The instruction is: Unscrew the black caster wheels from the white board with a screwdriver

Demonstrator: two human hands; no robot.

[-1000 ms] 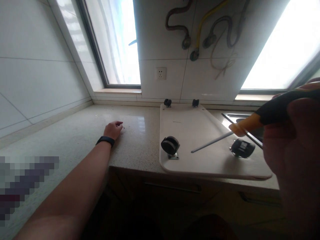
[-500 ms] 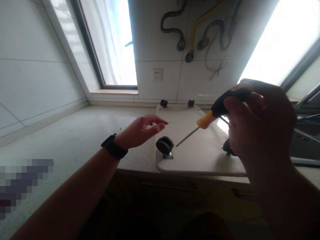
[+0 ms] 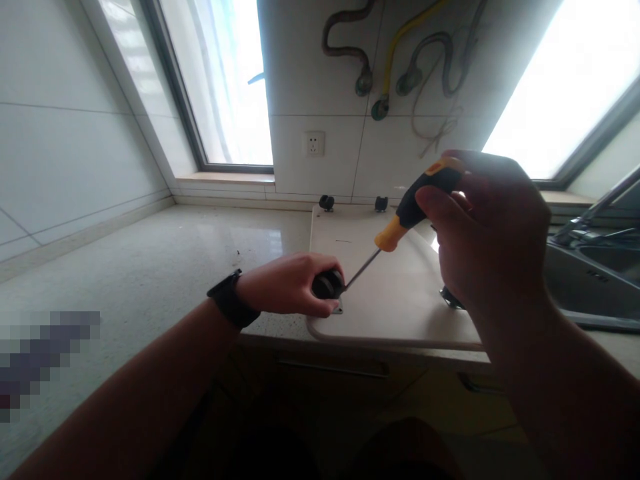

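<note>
My left hand (image 3: pixel 295 283) is wrapped round a black caster wheel (image 3: pixel 327 285) at the near left corner of a white board (image 3: pixel 385 293). The corner of the caster's metal plate shows below my thumb. My right hand (image 3: pixel 493 233) grips a screwdriver (image 3: pixel 411 208) by its black and yellow handle. Its shaft slants down to the left, and the tip is at the caster, partly hidden by my fingers; whether it sits in a screw I cannot tell. Another caster (image 3: pixel 450 297) at the near right is partly covered by my right wrist.
Two small casters, one at the far left (image 3: pixel 327 203) and one beside it (image 3: pixel 381 203), stand on the board's far edge. The board lies on a speckled countertop (image 3: pixel 240 233). A metal sink (image 3: pixel 590 280) is at the right. Pipes (image 3: pixel 387 73) and a socket (image 3: pixel 313 143) are on the wall.
My left hand has moved down and right and closed on the near left caster. My right hand has brought the screwdriver left, its tip now at that caster.
</note>
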